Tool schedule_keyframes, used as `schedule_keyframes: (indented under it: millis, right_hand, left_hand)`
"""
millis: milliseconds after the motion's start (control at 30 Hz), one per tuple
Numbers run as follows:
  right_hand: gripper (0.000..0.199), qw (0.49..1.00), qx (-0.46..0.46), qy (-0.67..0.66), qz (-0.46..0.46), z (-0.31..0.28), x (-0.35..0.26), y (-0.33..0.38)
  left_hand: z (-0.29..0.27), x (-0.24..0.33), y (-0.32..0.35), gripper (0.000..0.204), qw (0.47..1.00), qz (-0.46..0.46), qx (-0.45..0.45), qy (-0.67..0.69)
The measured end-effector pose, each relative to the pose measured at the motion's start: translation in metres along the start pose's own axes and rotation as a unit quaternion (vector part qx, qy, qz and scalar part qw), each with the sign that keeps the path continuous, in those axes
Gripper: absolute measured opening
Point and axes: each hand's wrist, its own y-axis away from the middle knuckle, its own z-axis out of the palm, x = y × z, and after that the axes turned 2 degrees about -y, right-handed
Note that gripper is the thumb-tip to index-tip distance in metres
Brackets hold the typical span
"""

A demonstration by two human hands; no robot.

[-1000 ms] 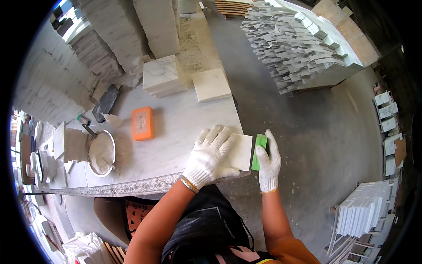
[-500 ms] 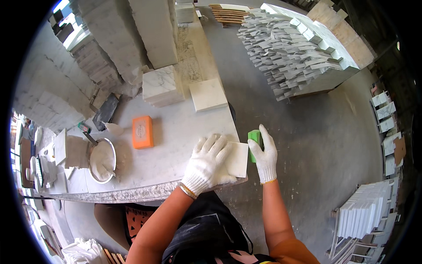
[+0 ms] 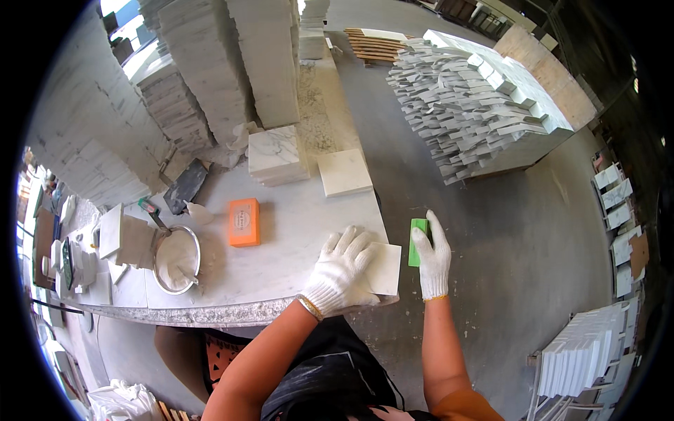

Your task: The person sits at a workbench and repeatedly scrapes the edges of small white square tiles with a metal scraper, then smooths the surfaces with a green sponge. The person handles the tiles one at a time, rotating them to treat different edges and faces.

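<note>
My left hand [image 3: 340, 270] lies palm down in its white knit glove at the table's near right corner, fingers reaching out toward the far edge and closed around nothing. Under it sits a pale square tile [image 3: 386, 270], partly hidden by my palm; its right side juts a little past the right edge of the table [image 3: 302, 245]. My right hand [image 3: 432, 259], gloved too, grips a green block [image 3: 417, 242] — thumb laid on its face, fingers stretched along its other side. I hold that block out over the floor, just beyond the table's right edge, beside the tile but apart from it.

Farther up the right edge rests another pale tile [image 3: 344, 173], and just left of it a stack of grey-veined marble squares [image 3: 277, 154]. An orange block [image 3: 243, 222] stands nearer the middle of the table, well apart from both my hands. Toward the left end, not far from the near edge, is a round metal bowl [image 3: 199, 261] with something whitish in it, a handle leaning on its rim. Behind it lies a dark flat slab [image 3: 187, 186], before the tall marble stacks [image 3: 263, 63] along the far side. Off the table, past its right edge — a big pile of grey stone strips [image 3: 470, 112].
</note>
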Motion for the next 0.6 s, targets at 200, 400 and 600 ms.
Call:
schedule_keyframes:
  millis: [200,400,600]
  right_hand:
    - [0.064,0.994,-0.084,-0.054,-0.035,0.023,-0.048,-0.003]
    - [0.069,0.967,-0.233,0.018,-0.101,0.085,-0.069,0.002]
    - [0.071,0.908,-0.227,0.197,-0.291,0.113,-0.106,0.049]
  left_hand:
    - [-0.003,-0.003,0.034,0.084,0.998,-0.052,0.011,-0.030]
    - [-0.049,-0.010,0.110,0.099,0.983,-0.176,0.043,0.008]
    - [-0.073,-0.007,0.176,0.101,0.961,-0.246,0.121,-0.025]
